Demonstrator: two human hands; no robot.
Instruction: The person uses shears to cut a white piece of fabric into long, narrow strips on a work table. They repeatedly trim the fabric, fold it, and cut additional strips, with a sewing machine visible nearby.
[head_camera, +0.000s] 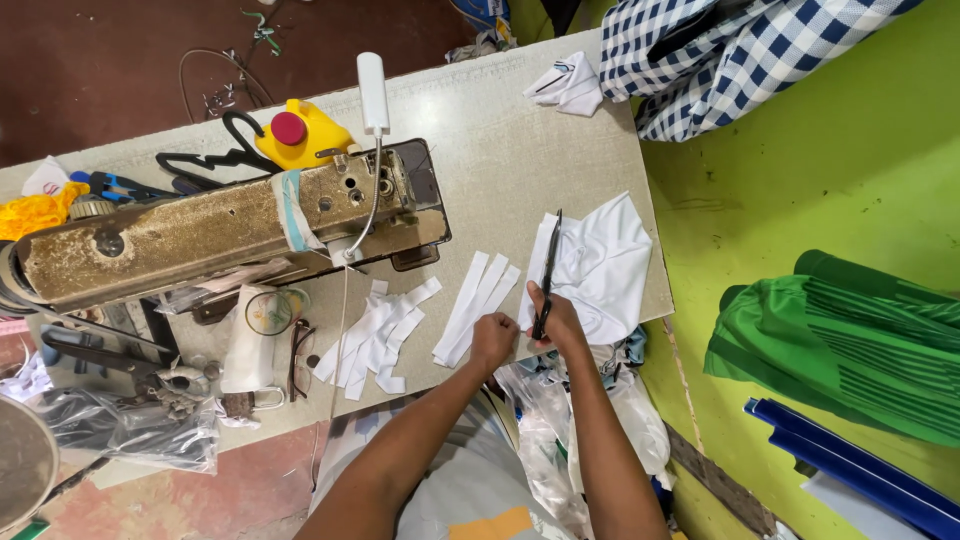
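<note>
Here, a pair of black-handled scissors is held in the right hand, the fingers closed through and around the handles near the near edge of the table, with the long blades pointing toward the far side. The blades are laid along the left edge of a piece of white fabric, which is spread over the table's right near corner and partly draped past its edge. The left hand is placed just left of the right one, its fingers curled and pinched on the near end of the cloth by the scissors; what exactly is pinched cannot be told. Directly left of this hand, a small stack of long white fabric strips is laid at a slant. Further left, a looser heap of narrower white strips is scattered on the tabletop. A worn industrial sewing machine is set across the left part of the table, and a yellow oil bottle with a red cap is stood behind it. Green garments are piled on the green floor to the right.
</note>
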